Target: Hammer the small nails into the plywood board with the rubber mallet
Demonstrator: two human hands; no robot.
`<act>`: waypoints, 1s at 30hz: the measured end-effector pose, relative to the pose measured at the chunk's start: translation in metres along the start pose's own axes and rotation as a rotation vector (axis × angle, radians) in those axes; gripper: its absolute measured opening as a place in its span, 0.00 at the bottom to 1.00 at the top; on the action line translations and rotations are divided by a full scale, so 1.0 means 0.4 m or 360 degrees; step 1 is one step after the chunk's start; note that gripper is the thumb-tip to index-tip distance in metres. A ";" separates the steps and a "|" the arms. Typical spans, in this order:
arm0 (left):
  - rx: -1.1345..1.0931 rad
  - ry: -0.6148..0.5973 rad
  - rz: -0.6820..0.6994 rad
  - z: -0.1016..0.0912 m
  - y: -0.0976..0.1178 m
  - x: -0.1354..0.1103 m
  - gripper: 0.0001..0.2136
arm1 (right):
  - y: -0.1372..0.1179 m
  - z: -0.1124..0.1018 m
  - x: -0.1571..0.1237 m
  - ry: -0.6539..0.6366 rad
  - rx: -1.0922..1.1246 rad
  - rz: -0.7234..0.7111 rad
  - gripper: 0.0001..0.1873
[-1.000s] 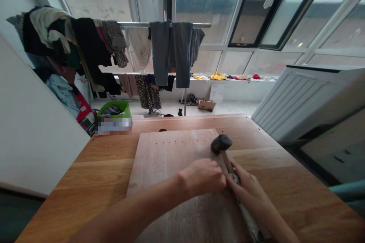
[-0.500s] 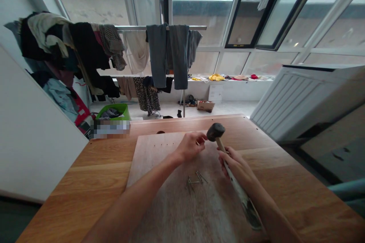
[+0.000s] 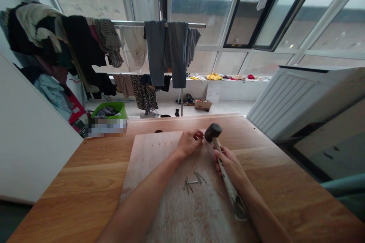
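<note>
The hammer, gripped mid-handle by the closed right hand, now hangs with its black head beside the left hand, which has left the loose nails for the far part of the board, its fingertips pinched shut on something too small to tell.

Blurred patch, left hand pinching something indiscernible

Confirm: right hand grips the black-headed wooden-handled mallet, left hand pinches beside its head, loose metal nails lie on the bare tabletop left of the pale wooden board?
No: the head view shows the loose metal nails on the pale wooden board, near its middle, not on the tabletop. Rest holds: right hand grips the black-headed wooden-handled mallet, left hand pinches beside its head.
</note>
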State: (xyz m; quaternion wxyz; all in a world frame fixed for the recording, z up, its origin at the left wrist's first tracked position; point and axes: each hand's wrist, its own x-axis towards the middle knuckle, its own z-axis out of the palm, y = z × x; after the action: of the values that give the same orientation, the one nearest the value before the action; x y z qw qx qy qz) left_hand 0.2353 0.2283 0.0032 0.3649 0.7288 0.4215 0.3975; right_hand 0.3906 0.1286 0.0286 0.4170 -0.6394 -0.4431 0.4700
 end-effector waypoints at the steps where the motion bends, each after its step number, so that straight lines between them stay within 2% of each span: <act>1: 0.0008 -0.0003 0.0002 0.001 -0.001 0.001 0.05 | -0.002 0.001 -0.002 0.0006 0.0007 -0.0001 0.15; 10: 0.0144 -0.0036 0.0001 0.007 -0.007 0.000 0.06 | -0.001 -0.003 -0.013 -0.0028 0.0115 -0.0097 0.20; 15: 0.0080 0.0001 0.0000 0.014 -0.012 0.003 0.14 | -0.009 -0.005 -0.029 -0.0033 0.0303 -0.0177 0.27; 21: 0.0114 0.0040 0.0011 0.019 -0.021 0.004 0.16 | -0.014 -0.017 -0.050 -0.0120 0.0287 -0.0209 0.20; 26: 0.0097 0.0018 0.0005 0.018 -0.016 0.003 0.16 | -0.031 -0.018 -0.059 -0.0137 0.0047 -0.0198 0.22; 30: 0.0114 0.0031 -0.0004 0.016 -0.011 0.000 0.16 | -0.028 -0.015 -0.058 -0.0120 0.0106 -0.0220 0.21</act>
State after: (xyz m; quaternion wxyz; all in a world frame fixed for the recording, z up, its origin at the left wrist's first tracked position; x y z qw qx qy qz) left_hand 0.2395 0.2288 -0.0031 0.3349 0.7369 0.4399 0.3889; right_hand 0.3907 0.1084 0.0459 0.4524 -0.5748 -0.4858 0.4784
